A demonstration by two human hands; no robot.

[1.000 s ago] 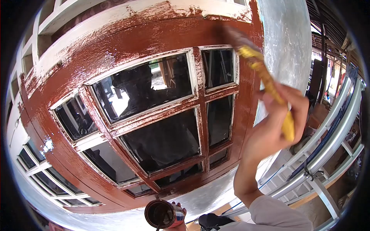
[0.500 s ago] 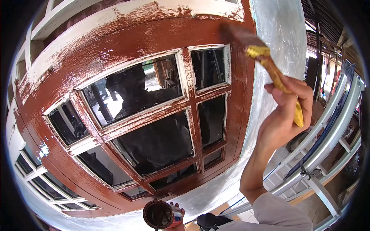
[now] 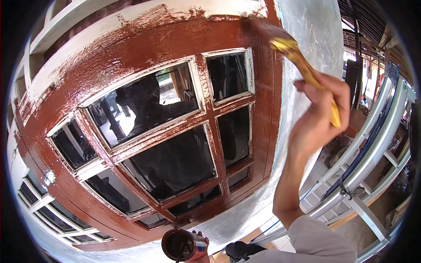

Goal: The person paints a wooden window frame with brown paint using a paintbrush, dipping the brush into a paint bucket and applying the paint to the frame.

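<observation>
My right hand [image 3: 322,109] is closed around the yellow handle of a paintbrush [image 3: 302,61]. The brush's dark bristles touch the upper right of a wooden window frame [image 3: 175,41], which carries wet red-brown paint. Patches of white show through along the top strip and around the glass panes [image 3: 171,162]. Low in the view, my left hand [image 3: 202,250] grips an open paint can [image 3: 177,244] from its right side. The inside of the can is dark and coated with paint, and some has run over its rim.
A grey plastered wall [image 3: 309,44] borders the frame on the right. Beyond it, a silvery metal ladder [image 3: 372,149] leans at an angle, with a cord tied round it. White-framed panes [image 3: 52,215] are at lower left, and white slats [image 3: 57,26] at upper left.
My right hand and the brush have shifted slightly left and up, with the bristles still against the frame's top right. The view has moved a little; the can stays in my left hand.
</observation>
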